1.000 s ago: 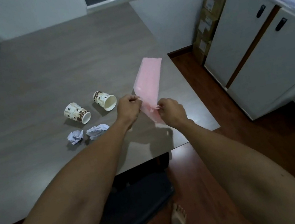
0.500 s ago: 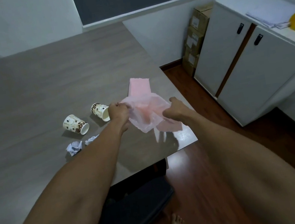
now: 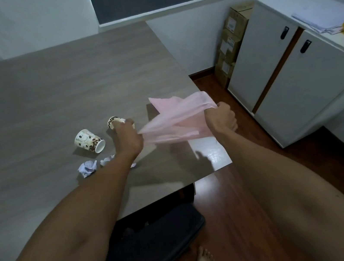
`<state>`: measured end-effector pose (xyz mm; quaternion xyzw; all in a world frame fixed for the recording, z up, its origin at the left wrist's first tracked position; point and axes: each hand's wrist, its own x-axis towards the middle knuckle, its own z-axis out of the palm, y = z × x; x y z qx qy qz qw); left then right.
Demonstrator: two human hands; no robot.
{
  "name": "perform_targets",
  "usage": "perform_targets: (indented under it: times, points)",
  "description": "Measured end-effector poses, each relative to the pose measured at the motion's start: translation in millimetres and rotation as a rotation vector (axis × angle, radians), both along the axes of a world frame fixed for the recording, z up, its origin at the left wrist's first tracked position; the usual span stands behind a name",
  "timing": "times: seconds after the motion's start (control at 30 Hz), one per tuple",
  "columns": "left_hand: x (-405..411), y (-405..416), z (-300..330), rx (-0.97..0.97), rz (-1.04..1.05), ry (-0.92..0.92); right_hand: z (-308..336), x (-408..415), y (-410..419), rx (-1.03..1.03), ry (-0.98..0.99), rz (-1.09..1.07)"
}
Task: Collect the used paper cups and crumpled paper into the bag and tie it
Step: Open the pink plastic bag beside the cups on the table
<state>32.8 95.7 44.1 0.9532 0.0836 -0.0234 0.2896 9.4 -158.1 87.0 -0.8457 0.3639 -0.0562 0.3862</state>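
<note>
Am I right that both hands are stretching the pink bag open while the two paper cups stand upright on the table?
Not quite: in the head view both paper cups lie on their sides. The left hand and right hand do stretch the pink bag above the table.

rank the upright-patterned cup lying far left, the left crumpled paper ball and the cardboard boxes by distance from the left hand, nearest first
1. Paper cup, just left of the left hand, lying on its side.
2. Crumpled paper ball, lower left, slightly farther.
3. Cardboard boxes, far right by the wall.
</note>
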Motion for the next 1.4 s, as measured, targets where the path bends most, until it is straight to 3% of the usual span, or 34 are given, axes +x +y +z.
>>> perform_targets:
  times: [0.03, 0.07, 0.1, 0.13, 0.2, 0.27, 0.37, 0.47, 0.57, 0.63, 0.77, 0.87, 1.0, 1.1, 1.17, 1.23, 1.3, 1.4]
  points:
    - [-2, -6, 7, -0.210, 0.199, 0.078, 1, 0, 1, -0.002, 0.025, 0.006]
    - [-1, -14, 17, -0.549, 0.382, 0.234, 2, -1, 1, 0.020, 0.040, -0.008]
    - [3, -21, 24, -0.940, 0.488, 0.408, 4, -1, 1, 0.063, 0.046, -0.041]
    - [6, -25, 29, -1.204, 0.549, 0.510, 4, -1, 0, 0.117, 0.037, -0.076]
    - [18, -27, 33, -1.443, 0.561, 0.550, 8, -2, -4, 0.219, 0.025, -0.104]
    - [22, -27, 39, -1.497, 0.498, 0.548, 12, -2, -13, 0.370, -0.010, -0.133]
    - [17, -19, 40, -1.323, 0.321, 0.593, 16, 3, -33, 0.758, -0.138, -0.238]
    - [16, -8, 41, -1.275, 0.226, 0.678, 19, 7, -51, 0.937, -0.076, -0.230]
    - [17, 4, 48, -1.332, 0.263, 0.700, 31, -2, -61, 0.983, 0.135, 0.053]
    - [19, 15, 47, -1.405, 0.354, 0.659, 32, -6, -71, 1.076, 0.175, 0.186]
    - [26, 37, 35, -1.480, 0.444, 0.578, 26, -5, -88, 1.364, 0.042, 0.139]
    - [25, 35, 33, -1.499, 0.451, 0.481, 25, -4, -78, 1.522, -0.165, 0.148]
    - [26, 18, 28, -1.225, 0.350, 0.356, 30, -1, -55, 1.635, -0.351, 0.153]
    - [27, 4, 20, -0.557, 0.317, 0.004, 37, 3, -43, 1.628, -0.322, 0.260]
    - [19, -25, 31, -0.176, 0.039, -0.249, 39, 6, -37, 1.636, -0.282, 0.311]
    - [14, -57, 39, 0.041, -0.270, -0.349, 41, 10, -33, 1.600, -0.247, 0.331]
    - [24, -72, 35, 0.047, -0.323, -0.363, 42, 14, -35, 1.561, -0.200, 0.349]
    - [37, -65, 40, -0.290, -0.094, -0.357, 47, 14, -58, 1.474, -0.096, 0.372]
